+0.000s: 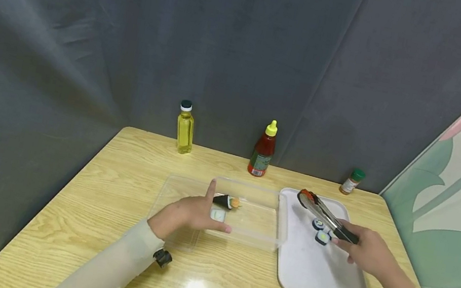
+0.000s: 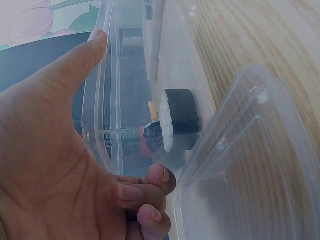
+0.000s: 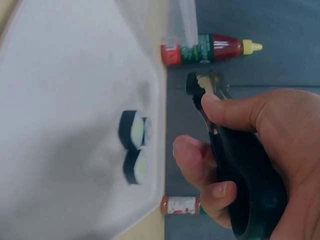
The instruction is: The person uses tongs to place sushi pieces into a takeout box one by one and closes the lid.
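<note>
My right hand [image 1: 367, 248] grips black-handled metal tongs [image 1: 324, 212] above the light tray [image 1: 322, 281]. Between the tong tips is a black-wrapped sushi piece [image 3: 193, 84] with an orange-red top in the head view. Several sushi rolls [image 1: 322, 237] lie on the tray below. Over the left end of a clear plastic container [image 1: 284, 220] is my left hand [image 1: 195, 212], thumb spread and fingers loosely bent, holding nothing; whether it touches the rim I cannot tell. Inside the container are a black cone-shaped hand roll [image 1: 222, 201] and a white-topped sushi roll [image 1: 217, 215].
A clear lid [image 1: 169, 239] lies left of the container, partly beneath my left arm. Along the back of the table stand an oil bottle [image 1: 185, 131], a red sauce bottle [image 1: 264, 150] with yellow cap, and a green-capped spice jar [image 1: 351, 182]. A dark curtain [image 1: 244, 64] hangs behind.
</note>
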Tool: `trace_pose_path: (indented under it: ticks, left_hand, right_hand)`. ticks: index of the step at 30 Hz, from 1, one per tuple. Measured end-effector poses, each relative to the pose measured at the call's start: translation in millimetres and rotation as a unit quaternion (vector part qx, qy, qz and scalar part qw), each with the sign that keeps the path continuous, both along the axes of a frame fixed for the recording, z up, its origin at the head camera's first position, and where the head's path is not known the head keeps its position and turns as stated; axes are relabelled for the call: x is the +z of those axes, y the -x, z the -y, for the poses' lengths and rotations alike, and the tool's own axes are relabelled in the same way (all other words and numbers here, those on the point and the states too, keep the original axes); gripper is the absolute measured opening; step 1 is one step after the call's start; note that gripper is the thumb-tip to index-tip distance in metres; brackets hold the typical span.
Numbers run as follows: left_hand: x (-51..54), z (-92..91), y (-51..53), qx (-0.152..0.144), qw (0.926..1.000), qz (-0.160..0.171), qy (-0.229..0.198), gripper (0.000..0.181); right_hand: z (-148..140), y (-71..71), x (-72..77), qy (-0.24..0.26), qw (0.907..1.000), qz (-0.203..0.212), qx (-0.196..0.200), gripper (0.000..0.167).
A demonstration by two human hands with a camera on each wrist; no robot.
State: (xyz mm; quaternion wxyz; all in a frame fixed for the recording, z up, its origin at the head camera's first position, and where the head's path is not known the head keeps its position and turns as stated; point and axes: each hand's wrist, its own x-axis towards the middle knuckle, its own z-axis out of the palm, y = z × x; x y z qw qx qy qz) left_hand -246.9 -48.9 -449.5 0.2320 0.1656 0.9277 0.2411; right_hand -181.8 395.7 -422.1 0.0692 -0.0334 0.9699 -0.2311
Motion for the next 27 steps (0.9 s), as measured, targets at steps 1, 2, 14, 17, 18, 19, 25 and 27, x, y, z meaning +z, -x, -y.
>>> trace_pose_path:
  ticks: [1, 2, 14, 17, 18, 19, 25, 27]
  left_hand:
    - [-0.3, 0.0, 0.2, 0.000, 1.0000, 0.000, 0.000, 0.143]
    - [-0.4, 0.0, 0.5, 0.000, 1.0000, 0.000, -0.001, 0.142]
    - [2.4, -0.7, 1.9, -0.010, 0.9999, 0.004, 0.002, 0.145]
    - [2.4, -0.7, 2.0, -0.009, 0.9999, 0.001, 0.006, 0.145]
    - [2.1, -0.5, 2.0, -0.008, 0.9999, 0.000, 0.006, 0.144]
    - [1.8, -0.3, 2.0, -0.008, 0.9999, 0.001, 0.006, 0.144]
    - [1.9, 0.9, 1.4, -0.013, 0.9999, 0.008, 0.007, 0.141]
    - [2.1, 0.8, 1.1, -0.016, 0.9998, 0.009, 0.007, 0.141]
  right_hand:
    - [2, -0.7, 2.1, 0.002, 1.0000, -0.006, 0.004, 0.064]
    - [5, -1.5, 4.2, 0.003, 0.9999, -0.012, 0.007, 0.064]
    - [26, -7.0, 23.6, 0.052, 0.9967, -0.031, 0.054, 0.063]
    - [33, -6.8, 26.2, 0.063, 0.9956, -0.018, 0.067, 0.064]
    - [36, -6.5, 26.9, 0.065, 0.9952, -0.012, 0.072, 0.065]
    - [38, -6.1, 27.3, 0.064, 0.9949, -0.008, 0.078, 0.066]
    - [52, -2.8, 30.8, 0.045, 0.9921, 0.000, 0.117, 0.061]
    - [57, -1.7, 32.1, 0.039, 0.9902, -0.008, 0.134, 0.057]
